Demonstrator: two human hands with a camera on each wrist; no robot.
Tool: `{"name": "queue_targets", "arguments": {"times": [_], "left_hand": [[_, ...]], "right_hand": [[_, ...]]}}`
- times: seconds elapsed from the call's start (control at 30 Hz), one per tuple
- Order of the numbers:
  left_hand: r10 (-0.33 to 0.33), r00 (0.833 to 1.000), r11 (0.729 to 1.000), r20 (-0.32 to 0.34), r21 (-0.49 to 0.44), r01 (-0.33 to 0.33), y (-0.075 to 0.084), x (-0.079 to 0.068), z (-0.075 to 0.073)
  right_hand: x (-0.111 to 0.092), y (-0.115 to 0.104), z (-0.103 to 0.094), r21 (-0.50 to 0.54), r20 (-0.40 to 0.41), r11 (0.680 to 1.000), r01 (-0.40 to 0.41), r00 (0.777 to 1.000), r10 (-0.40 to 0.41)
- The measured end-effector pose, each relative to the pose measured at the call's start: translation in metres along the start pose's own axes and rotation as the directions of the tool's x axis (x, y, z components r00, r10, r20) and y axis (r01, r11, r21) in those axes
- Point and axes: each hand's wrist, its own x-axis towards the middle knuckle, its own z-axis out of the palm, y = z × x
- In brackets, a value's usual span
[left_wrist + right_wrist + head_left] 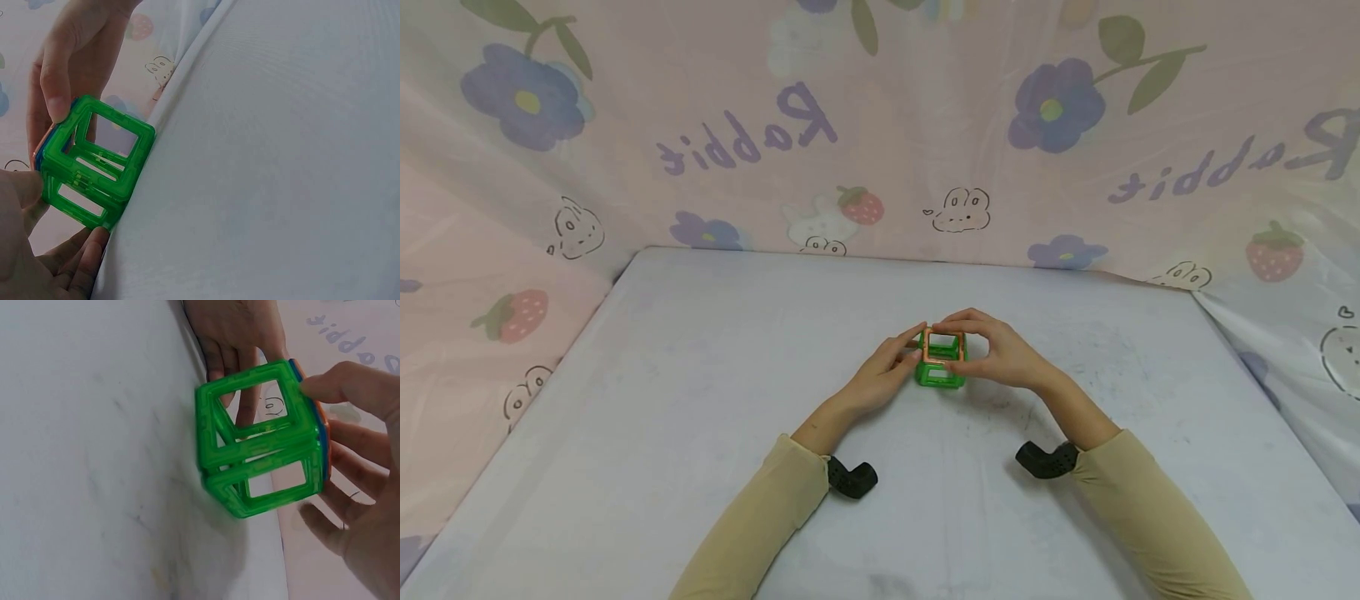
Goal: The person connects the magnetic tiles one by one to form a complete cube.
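Note:
A small open-framed box of green magnetic tiles [941,379] rests on the table in the head view. An orange square tile [927,360] lies on its top; a blue edge shows beneath the orange in the right wrist view. My right hand [1003,354] pinches the top tile, thumb on the near edge and fingers on the far edge. From the left, my left hand [874,377] holds the box, with its thumb and fingers around that side. In the left wrist view, the green frame [100,181] sits between both hands, and part of the left hand is cut off.
The white table [700,375] spreads out around the box, its far edge against a printed curtain [910,150]. Black curved devices are worn on the left wrist [852,479] and right wrist [1047,460], low over the table.

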Motion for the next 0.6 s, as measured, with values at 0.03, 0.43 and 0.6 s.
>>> {"name": "queue_targets", "arguments": {"times": [0.03, 0.43, 0.6], "left_hand": [[-0.002, 1.0, 1.0, 0.001, 0.004, 0.002, 0.0001, 0.0001, 0.0], [-0.018, 1.0, 0.999, 0.021, 0.031, 0.018, 0.0019, -0.0001, -0.0013], [-0.019, 1.0, 0.999, 0.022, 0.032, 0.018, 0.0025, -0.0005, -0.0013]], "right_hand": [[-0.0001, 0.0005, -0.0004, 0.011, 0.005, 1.0, 0.002, 1.0, -0.002], [0.0016, 0.0073, -0.0055, 0.048, 0.039, 0.998, 0.036, 0.999, -0.038], [0.002, 0.0068, -0.0069, 0.051, 0.05, 0.998, 0.04, 0.998, -0.043]]}}
